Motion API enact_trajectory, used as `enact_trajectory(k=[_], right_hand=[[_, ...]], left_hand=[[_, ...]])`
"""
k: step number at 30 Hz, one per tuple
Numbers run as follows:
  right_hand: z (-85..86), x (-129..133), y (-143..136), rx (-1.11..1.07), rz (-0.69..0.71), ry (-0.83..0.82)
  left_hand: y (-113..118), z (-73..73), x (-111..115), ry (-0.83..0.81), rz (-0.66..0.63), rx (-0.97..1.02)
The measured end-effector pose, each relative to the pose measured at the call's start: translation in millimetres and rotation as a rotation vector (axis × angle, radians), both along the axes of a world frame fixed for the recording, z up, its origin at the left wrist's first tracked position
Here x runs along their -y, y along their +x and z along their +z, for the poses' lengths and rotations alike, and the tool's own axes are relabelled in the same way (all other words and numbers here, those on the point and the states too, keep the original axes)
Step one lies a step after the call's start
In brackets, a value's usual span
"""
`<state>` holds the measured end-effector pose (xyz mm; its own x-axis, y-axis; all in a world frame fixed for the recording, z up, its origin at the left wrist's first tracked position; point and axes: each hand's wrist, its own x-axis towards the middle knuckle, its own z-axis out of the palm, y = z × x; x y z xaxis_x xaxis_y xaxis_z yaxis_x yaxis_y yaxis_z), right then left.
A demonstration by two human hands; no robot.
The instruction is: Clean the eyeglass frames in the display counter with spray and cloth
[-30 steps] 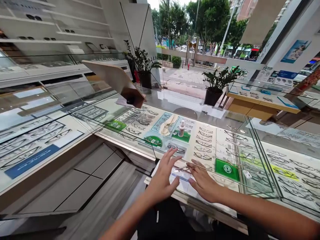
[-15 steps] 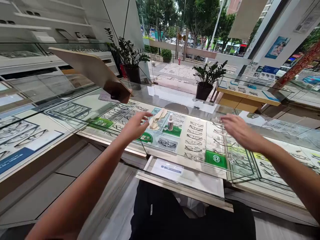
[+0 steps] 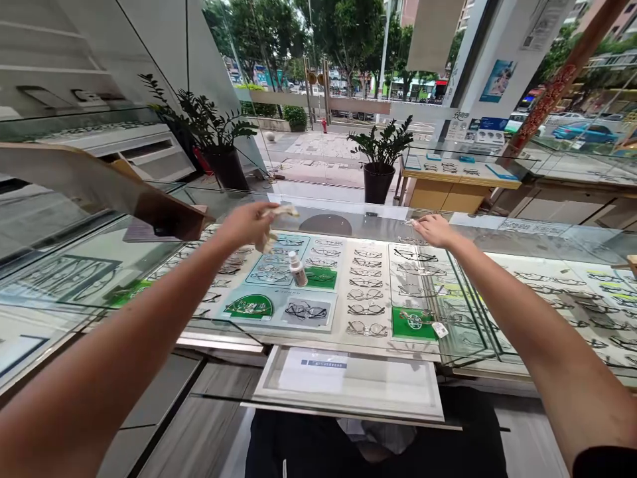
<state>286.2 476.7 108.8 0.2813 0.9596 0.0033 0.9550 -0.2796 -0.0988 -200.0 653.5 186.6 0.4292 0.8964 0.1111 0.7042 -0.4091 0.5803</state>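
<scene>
Left hand (image 3: 246,226): thumb and fingers are clamping on a crumpled cloth (image 3: 265,240), pale, loose ends hanging below the grip; the hand is standing over the left part of the glass counter (image 3: 375,229), just short of the tilted panel (image 3: 109,182), whose dark lower corner is jutting toward the wrist.

Right hand (image 3: 434,230): fingertips are pinching together near the counter's far side, a small pale item (image 3: 411,222) showing at their tips; whether it is a spectacle part, one cannot tell.

Spray bottle (image 3: 298,270), white: standing upright on the glass, nearer the left hand than the right, beside a green card (image 3: 322,277). Between the hands: a broad stretch of counter, leaving both forearms well apart.

Spectacle frames (image 3: 365,309), in columns: lying below the glass, the middle column running toward the near edge.

Drawer (image 3: 393,392), white: sitting pulled out past that near edge, its front lip reaching over dark trousers (image 3: 448,441).

Potted plants (image 3: 379,166), two: standing beyond the far edge, the right-hand one rising behind the gap between the hands.
</scene>
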Motion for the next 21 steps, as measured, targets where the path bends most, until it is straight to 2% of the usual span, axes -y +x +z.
enact_trajectory(k=[2, 4, 6, 7, 9, 11, 13, 15, 17, 19, 21], right_hand=[[-7.3, -5, 7, -0.003, 0.015, -0.005], [-13.5, -9, 13, -0.003, 0.028, -0.008], [-18.3, -12, 16, 0.005, 0.037, -0.011], [-20.1, -14, 17, 0.009, 0.042, -0.012], [-22.5, -15, 17, 0.012, 0.048, -0.012], [-24.0, -15, 16, 0.01, 0.036, -0.014], [-25.4, -13, 14, 0.006, 0.022, -0.022], [-27.3, -9, 13, -0.003, 0.015, -0.025], [-29.6, -7, 12, -0.017, 0.007, -0.01], [-31.1, -5, 12, -0.03, -0.004, 0.008], [-30.8, -4, 11, -0.037, -0.009, 0.014]], left_hand=[[21, 42.9, 17, 0.104, -0.027, 0.031], [50, 78.1, 47, 0.288, -0.086, 0.019], [87, 95.3, 84, 0.348, -0.163, -0.046], [107, 95.2, 102, 0.337, -0.193, -0.079], [146, 77.8, 128, 0.332, -0.213, -0.155], [180, 43.6, 138, 0.321, -0.31, -0.226], [204, 3.7, 133, 0.315, -0.385, -0.245], [218, -31.5, 120, 0.291, -0.412, -0.277], [226, -56.9, 105, 0.273, -0.465, -0.326], [230, -72.9, 93, 0.255, -0.518, -0.38], [233, -82.4, 85, 0.247, -0.568, -0.44]])
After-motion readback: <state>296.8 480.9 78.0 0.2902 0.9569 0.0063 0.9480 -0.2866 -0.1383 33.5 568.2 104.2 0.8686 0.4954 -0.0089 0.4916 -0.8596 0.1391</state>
